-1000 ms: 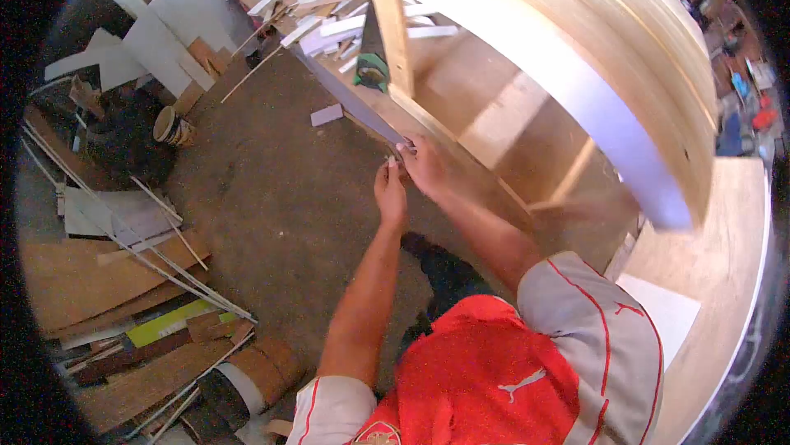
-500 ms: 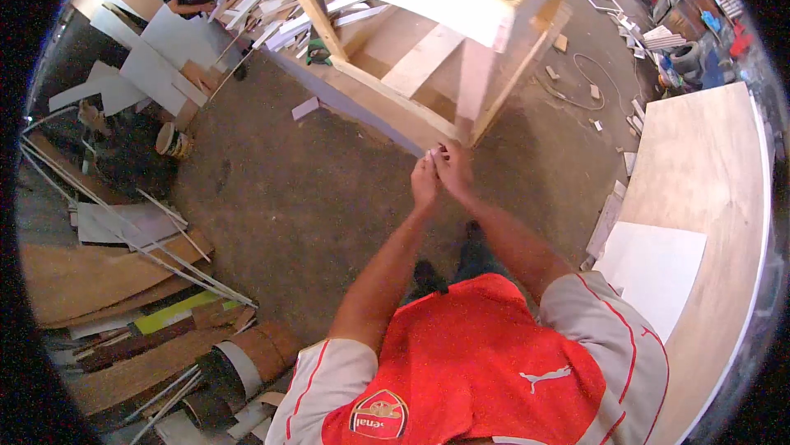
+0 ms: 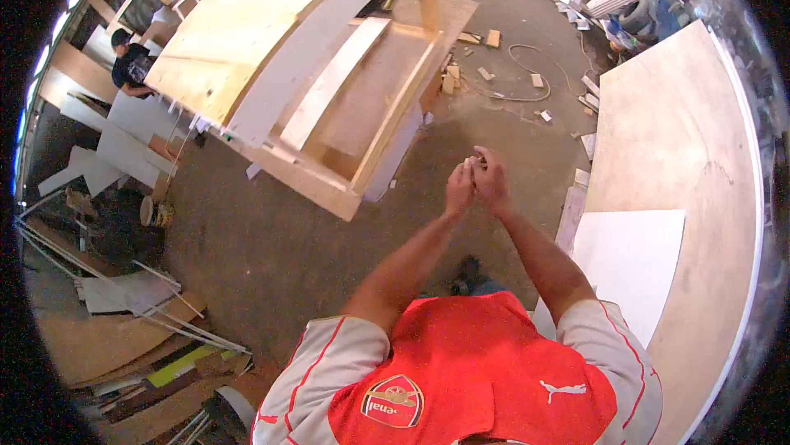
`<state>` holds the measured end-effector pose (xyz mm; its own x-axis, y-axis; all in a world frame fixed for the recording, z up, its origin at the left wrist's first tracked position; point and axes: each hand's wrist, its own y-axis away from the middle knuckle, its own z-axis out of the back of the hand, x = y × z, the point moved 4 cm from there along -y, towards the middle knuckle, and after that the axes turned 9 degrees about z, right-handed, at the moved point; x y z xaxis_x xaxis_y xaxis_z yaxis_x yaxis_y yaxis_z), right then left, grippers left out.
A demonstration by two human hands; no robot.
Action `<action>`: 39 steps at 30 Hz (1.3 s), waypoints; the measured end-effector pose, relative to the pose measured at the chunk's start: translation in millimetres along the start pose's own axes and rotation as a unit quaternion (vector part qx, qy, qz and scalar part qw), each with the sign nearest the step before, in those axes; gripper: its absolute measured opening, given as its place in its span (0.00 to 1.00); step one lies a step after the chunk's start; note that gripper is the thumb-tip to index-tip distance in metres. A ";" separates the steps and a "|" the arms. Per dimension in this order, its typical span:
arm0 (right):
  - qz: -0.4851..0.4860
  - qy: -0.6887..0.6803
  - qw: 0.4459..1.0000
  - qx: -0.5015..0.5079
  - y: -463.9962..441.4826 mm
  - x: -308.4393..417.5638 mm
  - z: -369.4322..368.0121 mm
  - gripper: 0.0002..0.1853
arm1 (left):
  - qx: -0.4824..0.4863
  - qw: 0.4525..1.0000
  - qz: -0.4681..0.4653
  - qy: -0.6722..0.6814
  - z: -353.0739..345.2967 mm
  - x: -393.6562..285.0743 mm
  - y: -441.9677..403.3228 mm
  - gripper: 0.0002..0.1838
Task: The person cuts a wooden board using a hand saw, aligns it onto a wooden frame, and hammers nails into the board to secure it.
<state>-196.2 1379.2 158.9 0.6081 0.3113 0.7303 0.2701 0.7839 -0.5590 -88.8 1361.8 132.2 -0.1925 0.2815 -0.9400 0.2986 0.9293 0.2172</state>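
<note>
My left hand [image 3: 460,187] and my right hand [image 3: 491,181] meet in front of me over the brown floor, fingertips together. The fingers of both are pinched around something too small to make out. To the left of them stands a wooden frame structure [image 3: 395,108] with a curved pale top panel [image 3: 239,25]. Its near corner lies a short way left of my hands, and neither hand touches it. A white strip [image 3: 336,81] lies inside the frame.
On the right is a long plywood sheet [image 3: 658,124] with a white board [image 3: 629,256] on it. Scrap boards [image 3: 107,330] lie at the lower left. A co-worker [image 3: 132,67] is at the upper left. A cable [image 3: 531,95] and wood offcuts lie on the floor ahead.
The view has swung round the structure, which now stands further left. My hands have come away from its edge and are held together over the floor.
</note>
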 end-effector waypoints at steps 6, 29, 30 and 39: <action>-0.083 0.030 0.995 0.052 -69.9 -49.4 74.6 0.18 | 0.020 0.998 0.047 0.039 -88.5 5.0 -60.0 0.23; 0.021 0.082 0.986 0.146 -415.9 -368.2 107.2 0.18 | -0.442 0.833 -0.138 -0.304 -70.7 -79.8 -531.4 0.42; 0.013 0.072 0.984 0.160 -426.9 -383.0 106.2 0.18 | -0.433 0.842 -0.131 -0.295 -59.8 -87.7 -543.0 0.42; 0.025 -0.013 0.951 0.308 -601.1 -461.5 35.8 0.21 | -0.572 0.781 -0.012 -0.251 -99.2 -94.0 -581.2 0.40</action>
<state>-665.9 783.5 172.0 0.5877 0.3628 0.7232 -0.2515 0.9315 -0.2629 -336.9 818.9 120.5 0.2908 0.3987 -0.8697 -0.7846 0.6196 0.0217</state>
